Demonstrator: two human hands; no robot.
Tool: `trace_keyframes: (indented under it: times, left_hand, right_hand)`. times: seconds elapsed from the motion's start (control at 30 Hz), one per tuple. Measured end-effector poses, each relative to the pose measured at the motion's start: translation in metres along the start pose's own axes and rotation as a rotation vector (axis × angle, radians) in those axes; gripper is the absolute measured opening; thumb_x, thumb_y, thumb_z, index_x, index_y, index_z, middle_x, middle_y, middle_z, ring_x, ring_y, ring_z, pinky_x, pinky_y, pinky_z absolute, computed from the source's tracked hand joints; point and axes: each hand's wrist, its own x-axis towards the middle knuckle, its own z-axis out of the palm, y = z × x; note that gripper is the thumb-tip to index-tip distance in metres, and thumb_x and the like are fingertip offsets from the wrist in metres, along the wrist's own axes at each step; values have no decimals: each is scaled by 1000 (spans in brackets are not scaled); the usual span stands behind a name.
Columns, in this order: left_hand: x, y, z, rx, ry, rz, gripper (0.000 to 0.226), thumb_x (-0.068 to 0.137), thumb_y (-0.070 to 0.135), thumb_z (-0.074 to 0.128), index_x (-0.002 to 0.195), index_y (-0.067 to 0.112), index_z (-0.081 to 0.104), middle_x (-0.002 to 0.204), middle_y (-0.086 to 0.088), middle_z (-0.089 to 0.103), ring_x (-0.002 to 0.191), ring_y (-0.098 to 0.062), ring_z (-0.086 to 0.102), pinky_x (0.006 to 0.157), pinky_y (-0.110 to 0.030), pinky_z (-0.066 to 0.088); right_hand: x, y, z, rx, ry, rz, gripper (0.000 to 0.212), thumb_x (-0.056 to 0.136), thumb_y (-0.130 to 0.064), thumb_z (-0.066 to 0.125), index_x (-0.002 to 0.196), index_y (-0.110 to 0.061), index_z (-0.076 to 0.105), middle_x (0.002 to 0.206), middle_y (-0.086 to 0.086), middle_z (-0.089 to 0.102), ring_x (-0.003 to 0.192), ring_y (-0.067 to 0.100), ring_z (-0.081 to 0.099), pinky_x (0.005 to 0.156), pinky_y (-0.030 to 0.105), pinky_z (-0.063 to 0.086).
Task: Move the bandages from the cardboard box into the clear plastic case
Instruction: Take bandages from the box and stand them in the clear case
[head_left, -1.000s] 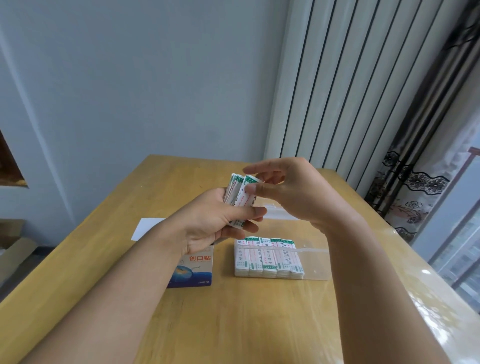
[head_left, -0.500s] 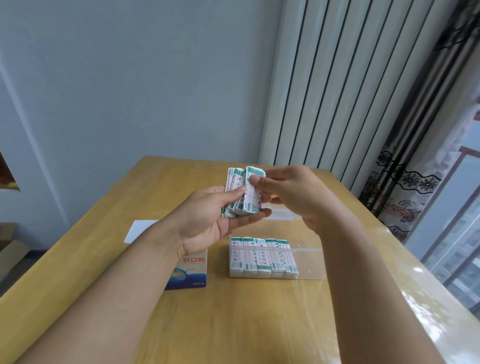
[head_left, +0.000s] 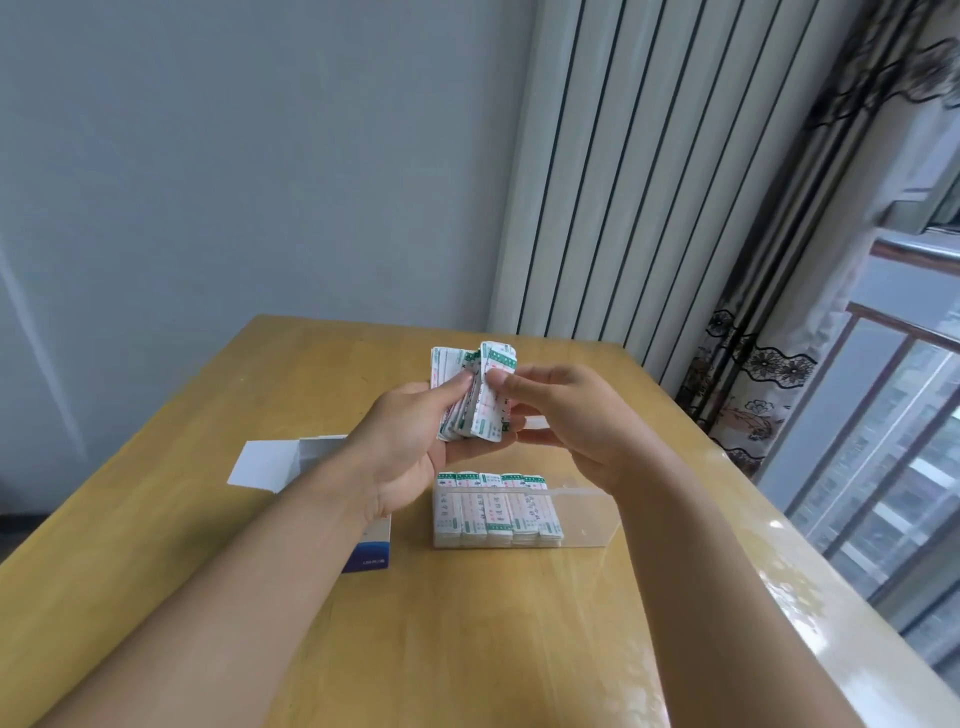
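We see our two forearms bare from the bottom edge of view up to the wrists, with no sleeve on either. Our left hand (head_left: 410, 447) and right hand (head_left: 576, 421) are bare too, with short, unpainted fingernails.

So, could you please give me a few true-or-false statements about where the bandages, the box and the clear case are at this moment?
1. The left hand holds a fanned stack of white, green-edged bandages above the wooden table. True.
2. The right hand rests flat on the table. False: it is raised, its thumb on the front bandages.
3. The clear plastic case holds no bandages. False: five stacks fill its left part.
4. The blue-and-white cardboard box lies left of the case. True.
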Motion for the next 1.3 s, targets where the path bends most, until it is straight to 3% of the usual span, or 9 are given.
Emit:
trace_keyframes:
  times: [0.47, 0.57, 0.63, 0.8, 0.9, 0.97, 1.03, 1.17, 1.3]
  left_hand:
    - [-1, -10, 10, 123, 155, 112, 33, 108, 23, 47, 137, 8, 50, 109, -15, 75, 90, -32, 77, 86, -49, 61]
    - [2, -12, 7, 266, 170, 203, 30, 109, 25, 43, 130, 6, 52, 112, -14, 74, 92, -29, 77, 84, -47, 62]
    - [2, -13, 7, 317, 152, 223, 24, 110, 25, 41, 123, 9, 54, 112, -14, 73, 93, -27, 76, 86, -46, 62]
    - [4, -16, 5, 337, 125, 199, 29, 110, 25, 41, 126, 5, 54, 111, -13, 73, 95, -26, 76, 88, -46, 61]
    - [6, -15, 1, 291, 134, 163, 25, 110, 24, 42, 115, 5, 57, 111, -15, 73, 95, -28, 76, 88, -46, 61]
    - [6, -15, 0, 280, 134, 146, 24, 110, 24, 42, 113, 6, 57, 110, -15, 74, 95, -28, 76, 87, -45, 62]
    - [7, -15, 2, 284, 126, 135, 23, 110, 24, 42, 113, 7, 56, 109, -15, 74, 95, -27, 76, 87, -44, 62]
    - [6, -13, -2, 263, 118, 124, 23, 110, 24, 42, 113, 6, 57, 110, -15, 74, 96, -28, 76, 86, -43, 62]
    - [6, -10, -2, 234, 113, 128, 23, 110, 23, 41, 109, 6, 57, 109, -15, 73, 98, -29, 75, 84, -41, 63]
  right_hand:
    - [-6, -5, -32, 277, 143, -32, 21, 102, -15, 58, 113, 1, 65, 103, 16, 74, 94, 26, 73, 85, 37, 60]
    - [4, -5, -53, -273, 261, 72, 22, 103, -18, 57, 114, -1, 65, 104, 13, 71, 96, 26, 70, 85, 44, 62]
    - [13, 2, -58, -727, 201, 169, 20, 102, -19, 54, 112, -6, 66, 98, 10, 69, 88, 22, 68, 77, 41, 64]
    - [29, 21, -35, -1247, -16, 351, 22, 103, -15, 50, 116, 1, 58, 89, 11, 64, 69, 21, 62, 47, 24, 45]
    - [34, 25, -25, -1426, -116, 418, 18, 102, -10, 52, 86, -1, 53, 93, 10, 64, 94, 25, 69, 60, 28, 49]
    - [38, 28, -21, -1503, -150, 430, 29, 100, -10, 54, 72, -7, 47, 86, 5, 60, 84, 23, 67, 62, 27, 48]
    - [41, 31, -16, -1569, -161, 460, 29, 101, -14, 54, 74, -6, 50, 75, 2, 52, 61, 18, 51, 55, 26, 42]
    - [48, 38, -7, -1612, -260, 543, 29, 101, -15, 54, 73, -8, 51, 79, 5, 52, 72, 20, 52, 75, 30, 45]
    - [48, 38, -7, -1690, -318, 558, 25, 97, -14, 57, 73, -10, 53, 75, 2, 49, 62, 15, 45, 71, 27, 43]
